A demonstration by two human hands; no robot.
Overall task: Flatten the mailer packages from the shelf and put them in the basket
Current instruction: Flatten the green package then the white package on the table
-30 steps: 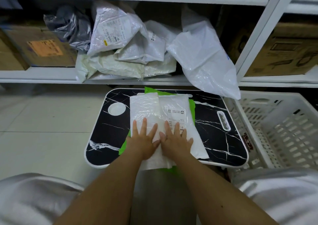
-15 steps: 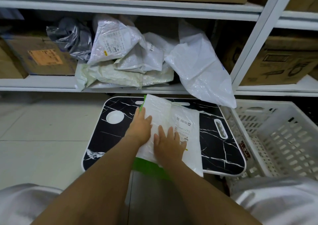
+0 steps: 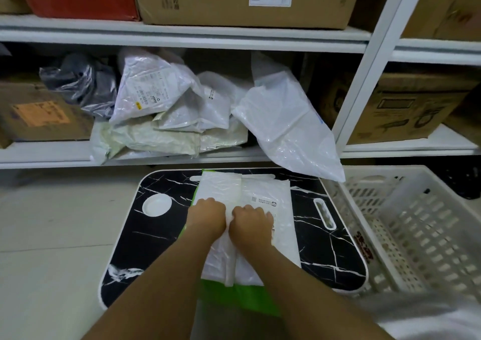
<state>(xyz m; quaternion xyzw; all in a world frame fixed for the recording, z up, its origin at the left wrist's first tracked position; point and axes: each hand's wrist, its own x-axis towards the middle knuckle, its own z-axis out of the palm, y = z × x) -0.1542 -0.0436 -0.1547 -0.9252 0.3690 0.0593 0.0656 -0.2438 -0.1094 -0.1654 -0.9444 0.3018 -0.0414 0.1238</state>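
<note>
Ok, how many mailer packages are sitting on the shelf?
5 I can tell apart: a grey mailer at left, a labelled white mailer, a smaller white mailer, a cream mailer underneath, a large white mailer overhanging right. The pile may hide more.

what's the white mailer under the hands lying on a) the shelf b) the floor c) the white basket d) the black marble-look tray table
d, the white mailer lies flat on the black marble-look tray table, with both the left hand and the right hand pressing down on it; the white basket stands to the right of it.
</note>
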